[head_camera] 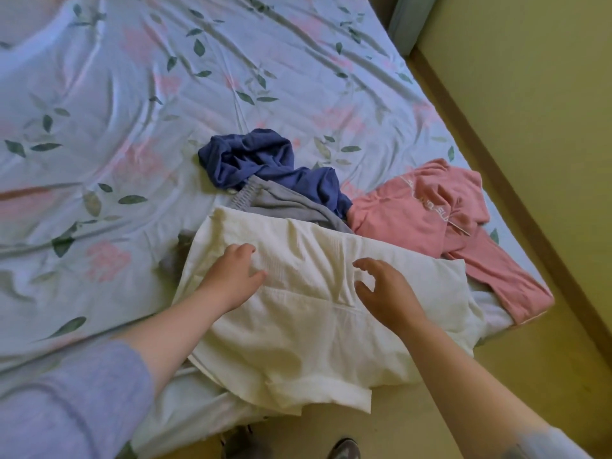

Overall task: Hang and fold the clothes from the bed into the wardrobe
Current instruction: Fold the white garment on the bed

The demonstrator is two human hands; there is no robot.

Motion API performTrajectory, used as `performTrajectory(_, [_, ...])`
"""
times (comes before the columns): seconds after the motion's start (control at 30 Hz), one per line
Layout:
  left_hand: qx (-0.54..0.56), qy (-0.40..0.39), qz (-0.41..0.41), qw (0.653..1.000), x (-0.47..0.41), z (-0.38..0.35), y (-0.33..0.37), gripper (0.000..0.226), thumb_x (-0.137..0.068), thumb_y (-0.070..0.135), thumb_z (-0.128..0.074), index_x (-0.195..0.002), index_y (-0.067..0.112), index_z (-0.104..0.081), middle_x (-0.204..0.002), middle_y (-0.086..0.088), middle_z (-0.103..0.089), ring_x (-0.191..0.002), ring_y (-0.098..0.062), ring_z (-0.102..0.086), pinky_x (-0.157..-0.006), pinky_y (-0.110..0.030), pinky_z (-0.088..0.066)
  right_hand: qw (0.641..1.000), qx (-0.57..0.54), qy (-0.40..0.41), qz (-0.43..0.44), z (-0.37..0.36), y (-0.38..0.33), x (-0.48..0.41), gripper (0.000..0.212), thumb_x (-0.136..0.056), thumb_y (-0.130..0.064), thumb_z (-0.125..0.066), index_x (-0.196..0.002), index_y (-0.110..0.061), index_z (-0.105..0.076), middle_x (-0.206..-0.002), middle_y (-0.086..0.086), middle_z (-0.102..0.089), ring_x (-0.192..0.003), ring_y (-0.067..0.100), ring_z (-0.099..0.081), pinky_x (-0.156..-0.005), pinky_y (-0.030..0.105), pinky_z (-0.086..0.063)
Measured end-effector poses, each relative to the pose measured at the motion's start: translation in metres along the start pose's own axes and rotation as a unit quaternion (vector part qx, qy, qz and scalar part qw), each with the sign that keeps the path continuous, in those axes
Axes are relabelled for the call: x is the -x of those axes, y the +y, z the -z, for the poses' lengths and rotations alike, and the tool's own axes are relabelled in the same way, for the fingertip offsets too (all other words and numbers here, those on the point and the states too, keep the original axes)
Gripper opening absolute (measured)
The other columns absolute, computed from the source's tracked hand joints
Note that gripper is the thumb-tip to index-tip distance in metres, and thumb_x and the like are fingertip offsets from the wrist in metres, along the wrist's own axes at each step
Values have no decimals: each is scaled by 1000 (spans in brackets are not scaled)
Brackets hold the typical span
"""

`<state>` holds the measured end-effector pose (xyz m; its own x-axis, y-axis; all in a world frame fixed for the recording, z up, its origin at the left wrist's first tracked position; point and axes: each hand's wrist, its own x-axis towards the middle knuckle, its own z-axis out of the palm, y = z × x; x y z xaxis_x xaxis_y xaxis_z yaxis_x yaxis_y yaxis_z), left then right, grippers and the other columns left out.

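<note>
One bed (pixel 132 94): a floral cotton sheet, pale blue with pink blooms and green leaves, creased all over. It carries every garment and probably serves as the folding surface.
Cream garment (pixel 298 342): the largest piece, spread flat at the bed's near corner with its hem hanging over the edge. The cloth is a thin waffle-like weave with one stitched seam across it. It seems to be laid out this way to be smoothed and folded.
Pink garment (pixel 414 210): just right of the cream garment and partly tucked under it. It is a soft knit, loosely bunched, with pale lettering too blurred to read.
Blue garment (pixel 258 160): beyond the cream garment, a crumpled heap of limp jersey.
Grey garment (pixel 284 203): between the blue heap and the cream garment's far edge. It has a ribbed elastic band and is mostly covered.
Left hand (pixel 231 276): rests on the cream garment's left part with fingers relaxed, gripping nothing and apparently pinning the cloth.
Right hand (pixel 387 289): apart from the left, over the cream garment's middle. Its fingers are spread and bent, nothing is held, and contact is unclear.
Wardrobe: not in view, and no garment here is folded yet.
</note>
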<state>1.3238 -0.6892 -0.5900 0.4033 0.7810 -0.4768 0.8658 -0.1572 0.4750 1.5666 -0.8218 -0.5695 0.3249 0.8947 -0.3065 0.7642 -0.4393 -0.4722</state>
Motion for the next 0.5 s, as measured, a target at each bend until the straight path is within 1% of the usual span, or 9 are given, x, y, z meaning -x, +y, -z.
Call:
performTrajectory(0.07, [0,8,16,1000,-11,6,-10,67,-93,46,-53,-146,12,-29,-150,-9,-30,-119,-28,-50,-99,-37,-40,1000,10,-12,-3,-3,-8,-13,39,-93,-24,-59,-132,-24,-55,-133,-2,-56,-119,16,-54,-97,27,-43])
performTrajectory(0.17, [32,36,83,995,-31,13,-25,73,-90,53,-55,-141,4,-35,-141,-17,-40,-123,-33,-46,-101,-40,-41,1000,14,-13,2,-12,-23,-38,40,-93,-25,-59,-133,-22,-54,-136,0,-54,-121,18,-52,-101,29,-41])
performTrajectory(0.23, [74,43,134,987,-45,15,-35,77,-86,57,-57,-133,-2,-42,-133,-19,-47,-118,-35,-50,-98,-42,-44,1000,11,-3,4,-20,-30,-54,41,-93,-24,-60,-133,-18,-55,-137,2,-54,-125,19,-50,-103,30,-38])
performTrajectory(0.3, [132,43,173,975,-59,15,-43,82,-84,61,-57,-131,-4,-43,-131,-20,-52,-115,-35,-53,-96,-42,-45,1000,19,1,2,-29,-31,-68,41,-93,-23,-61,-133,-16,-55,-137,3,-54,-127,20,-48,-105,31,-37])
performTrajectory(0.37, [162,40,180,969,-75,18,-47,90,-82,66,-56,-137,-3,-39,-137,-19,-49,-122,-34,-50,-100,-41,-43,999,32,2,-5,-35,-26,-81,43,-93,-23,-61,-135,-14,-54,-140,5,-51,-128,23,-48,-105,31,-36])
performTrajectory(0.43, [140,35,167,975,-94,25,-47,94,-81,69,-54,-142,0,-36,-144,-14,-44,-130,-32,-44,-104,-38,-39,999,33,2,-12,-39,-21,-94,46,-93,-24,-63,-136,-14,-52,-142,6,-49,-128,24,-47,-104,32,-36])
performTrajectory(0.47, [143,35,172,974,-103,30,-47,92,-81,69,-54,-142,2,-37,-144,-13,-44,-130,-31,-44,-102,-36,-38,999,32,-4,-11,-41,-20,-102,47,-92,-26,-63,-136,-14,-51,-141,6,-50,-128,25,-47,-104,33,-36])
performTrajectory(0.5, [156,41,186,969,-113,33,-48,88,-81,68,-56,-139,3,-41,-140,-12,-48,-126,-31,-47,-98,-35,-40,999,37,-13,-9,-43,-20,-111,47,-92,-28,-63,-136,-15,-51,-140,7,-51,-127,26,-48,-105,36,-36])
